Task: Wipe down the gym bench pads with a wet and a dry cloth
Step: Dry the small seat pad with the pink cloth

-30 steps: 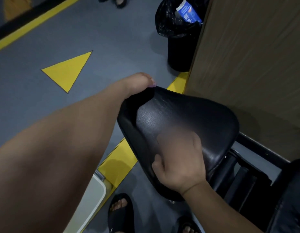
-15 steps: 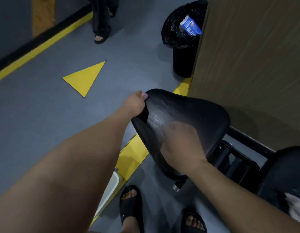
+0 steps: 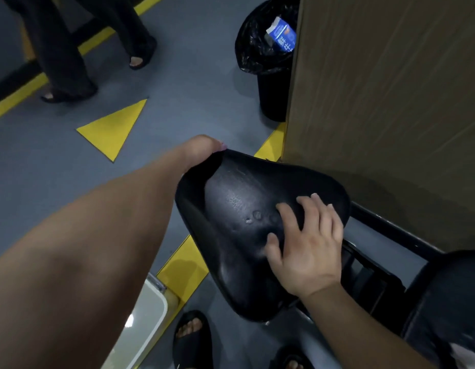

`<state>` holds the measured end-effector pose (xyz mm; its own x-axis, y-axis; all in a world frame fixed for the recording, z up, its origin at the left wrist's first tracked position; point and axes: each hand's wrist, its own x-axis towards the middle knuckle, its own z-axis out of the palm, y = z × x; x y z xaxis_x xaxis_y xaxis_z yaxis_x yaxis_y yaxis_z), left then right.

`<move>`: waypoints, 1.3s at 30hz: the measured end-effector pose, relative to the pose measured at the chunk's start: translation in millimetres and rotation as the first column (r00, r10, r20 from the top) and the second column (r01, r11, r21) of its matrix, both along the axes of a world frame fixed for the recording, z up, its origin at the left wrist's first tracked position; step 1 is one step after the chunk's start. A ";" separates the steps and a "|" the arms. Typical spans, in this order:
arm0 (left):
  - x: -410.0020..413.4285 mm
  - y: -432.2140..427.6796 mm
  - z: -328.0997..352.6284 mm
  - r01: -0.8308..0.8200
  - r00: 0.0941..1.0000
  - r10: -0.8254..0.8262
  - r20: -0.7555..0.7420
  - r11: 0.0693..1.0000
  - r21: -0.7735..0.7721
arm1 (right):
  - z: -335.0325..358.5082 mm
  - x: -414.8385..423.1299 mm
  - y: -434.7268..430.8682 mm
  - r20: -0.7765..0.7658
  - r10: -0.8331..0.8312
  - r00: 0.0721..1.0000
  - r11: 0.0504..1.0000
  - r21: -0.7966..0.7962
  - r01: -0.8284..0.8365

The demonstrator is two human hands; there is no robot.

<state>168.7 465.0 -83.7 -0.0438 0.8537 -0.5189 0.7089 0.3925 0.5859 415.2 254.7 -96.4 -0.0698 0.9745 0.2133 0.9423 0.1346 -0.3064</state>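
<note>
The black seat pad (image 3: 244, 198) of the bench fills the middle of the view, shiny, with a few water drops near its centre. My left hand (image 3: 204, 147) reaches across and grips the pad's far left tip, fingers hidden under the edge. My right hand (image 3: 308, 241) rests on the pad's right half with its fingers spread and slightly bent. No cloth shows under it. A second black pad (image 3: 454, 294) sits at the lower right, with a pale patch (image 3: 466, 354) on it that may be a cloth.
A wooden panel (image 3: 390, 102) stands right behind the pad. A black-bagged bin (image 3: 265, 57) holds a blue carton (image 3: 282, 35). Another person's legs (image 3: 63, 54) stand at the top left. A white tub (image 3: 148, 315) and my sandalled feet (image 3: 193, 339) are below.
My right hand slid from the pad's near edge up and to the right, and its fingers spread out. My left hand kept its grip on the pad's tip.
</note>
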 end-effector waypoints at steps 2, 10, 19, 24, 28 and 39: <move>14.6 18.5 -5.3 0.143 0.989 -0.144 -0.036 0.990 -0.017 | -6.2 -0.9 1.2 -0.010 -0.002 1.000 1.000 0.025 0.002; 17.1 22.2 -1.8 0.301 0.953 -0.301 -0.014 0.954 0.000 | -10.4 1.5 2.4 -0.012 0.015 1.000 0.997 0.082 -0.014; 98.0 26.8 11.3 0.825 0.494 -0.792 -0.359 0.557 -0.093 | -14.6 3.8 2.8 -0.027 0.028 0.999 0.994 0.107 -0.025; 55.8 24.4 15.5 0.782 0.488 -0.727 -0.482 0.610 -0.127 | -16.4 3.4 2.0 -0.036 0.029 0.999 0.993 0.119 -0.025; 81.0 17.9 11.6 0.752 0.534 -0.721 -0.442 0.644 -0.143 | -19.3 3.4 2.3 -0.048 0.034 0.998 0.990 0.136 -0.027; 108.8 9.0 21.4 0.691 0.608 -0.689 -0.396 0.704 -0.164 | -21.6 4.5 2.0 -0.054 0.035 0.998 0.989 0.143 -0.027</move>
<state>277.6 474.0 -62.3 0.3599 0.7213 -0.5917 0.9315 -0.3136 0.1843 419.6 256.7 -118.0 -0.0835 0.9315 0.3541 0.9188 0.2095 -0.3344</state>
